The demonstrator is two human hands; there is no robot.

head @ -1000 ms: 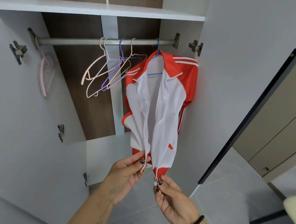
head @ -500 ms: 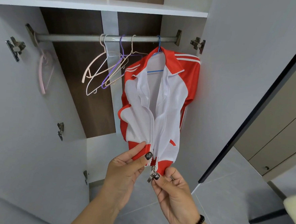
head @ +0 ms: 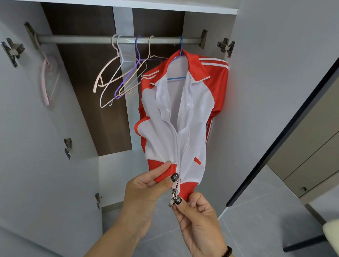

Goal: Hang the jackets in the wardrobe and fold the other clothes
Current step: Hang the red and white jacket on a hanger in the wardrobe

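Jacket (head: pixel 184 129) on blue hanger (head: pixel 177 78) | left hand (head: pixel 148 189) fingers pinch hem | right hand (head: pixel 196 216) fingers pinch zipper pull (head: pixel 173 198)

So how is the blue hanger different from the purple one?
The blue hanger carries the red and white jacket, while the purple hanger is bare. The blue hanger is mostly hidden by the collar; the purple hanger shows whole. The blue hanger hangs nearer the rail's right end, the purple among pale hangers. Both hook over the same rail.
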